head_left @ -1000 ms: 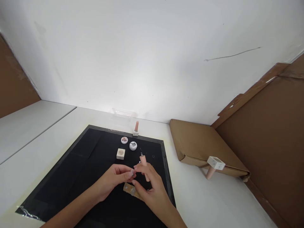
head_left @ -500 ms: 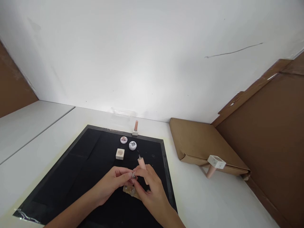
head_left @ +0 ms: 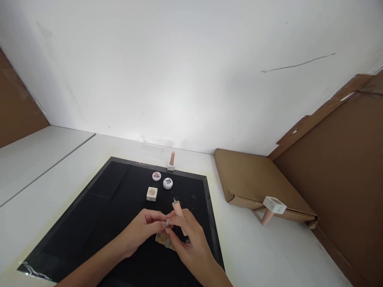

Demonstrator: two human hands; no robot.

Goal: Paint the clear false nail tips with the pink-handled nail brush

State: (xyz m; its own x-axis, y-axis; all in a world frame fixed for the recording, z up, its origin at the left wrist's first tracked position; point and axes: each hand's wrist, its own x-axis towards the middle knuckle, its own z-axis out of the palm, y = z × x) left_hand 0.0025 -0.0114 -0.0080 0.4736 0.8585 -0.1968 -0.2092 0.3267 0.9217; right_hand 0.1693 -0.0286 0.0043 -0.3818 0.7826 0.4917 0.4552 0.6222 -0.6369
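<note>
My left hand [head_left: 140,231] pinches a tiny greyish, nail-like piece [head_left: 167,224] between thumb and fingertips. The fingertips of my right hand [head_left: 193,237] meet it from the other side. Tucked in my right hand is a nail polish brush [head_left: 177,206] with a pink cap handle, its bristle end pointing up and away. Below the fingers lies a small yellowish board [head_left: 161,239] with grey, shiny bits on it, partly hidden by my right hand. Beyond my hands stands a cream square block [head_left: 152,194] with a brownish round patch on top.
Two round white pots [head_left: 156,176] sit farther back on the black mat [head_left: 98,215]. A pink-capped bottle [head_left: 171,161] stands at the mat's far edge. Right of the mat are a flat cardboard box [head_left: 260,177] and another pink-capped bottle [head_left: 274,205], cap downward.
The brush in my right hand has tipped slightly to the left, and the small piece has turned a little between my fingertips. The whole view has shifted marginally.
</note>
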